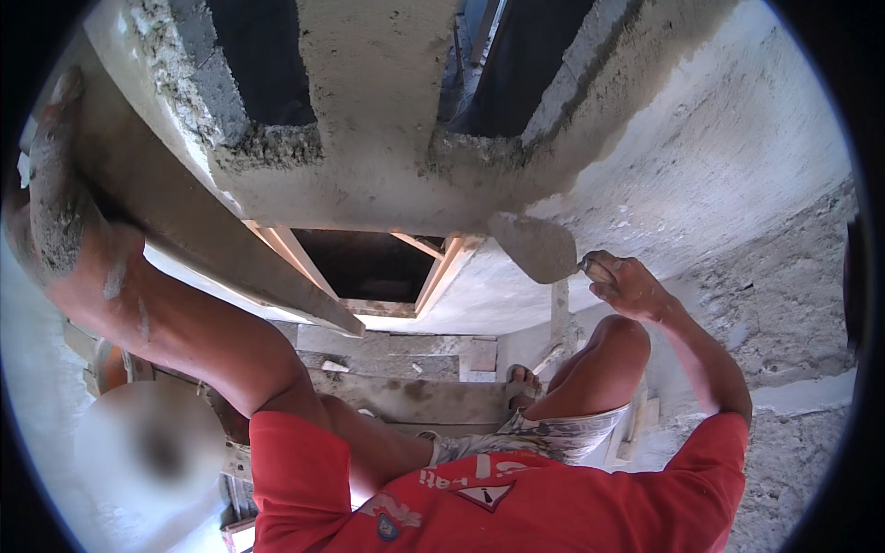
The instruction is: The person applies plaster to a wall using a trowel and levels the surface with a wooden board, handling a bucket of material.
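Note:
My right hand is closed round the handle of a trowel. The trowel's broad, mortar-smeared blade lies at the damp lower edge of the grey wall plaster. On the far left my left hand, coated in grey mortar, is at the upper end of a long straight board. Its fingers look wrapped on the board's edge, though part of the grip is hidden. The board slants down to the right, its lower end in front of a wood-framed opening.
Two dark openings with rough edges, a left one and a right one, flank a plastered pillar. Wooden planks lie below, where my sandalled foot rests. Rough wall runs along the right. A blurred round shape is lower left.

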Demonstrator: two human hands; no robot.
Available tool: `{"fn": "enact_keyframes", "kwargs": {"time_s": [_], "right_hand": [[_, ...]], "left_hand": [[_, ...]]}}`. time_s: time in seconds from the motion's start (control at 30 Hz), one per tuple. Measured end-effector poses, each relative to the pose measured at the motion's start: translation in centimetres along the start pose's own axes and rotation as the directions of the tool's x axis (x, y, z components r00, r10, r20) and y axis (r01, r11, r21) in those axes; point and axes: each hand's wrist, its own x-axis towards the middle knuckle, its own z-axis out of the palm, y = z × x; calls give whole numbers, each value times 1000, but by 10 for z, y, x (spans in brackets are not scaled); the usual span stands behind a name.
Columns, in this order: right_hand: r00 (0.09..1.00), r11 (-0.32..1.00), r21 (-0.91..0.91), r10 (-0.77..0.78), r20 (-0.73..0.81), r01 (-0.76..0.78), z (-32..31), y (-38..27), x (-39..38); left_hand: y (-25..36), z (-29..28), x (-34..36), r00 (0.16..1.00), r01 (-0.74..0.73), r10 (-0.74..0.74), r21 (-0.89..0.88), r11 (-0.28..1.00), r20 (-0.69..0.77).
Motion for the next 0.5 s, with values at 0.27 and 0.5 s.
{"fn": "enact_keyframes", "kwargs": {"time_s": [0.27,0.5], "right_hand": [[998,995,-80,-62,9,62,33,55,14],[957,950,-136,-288,-42,280,80,119,33]], "left_hand": [[49,47,7,924,248,-330,-357,901,-193],[76,73,1,944,120,-187,-245,962,-272]]}}
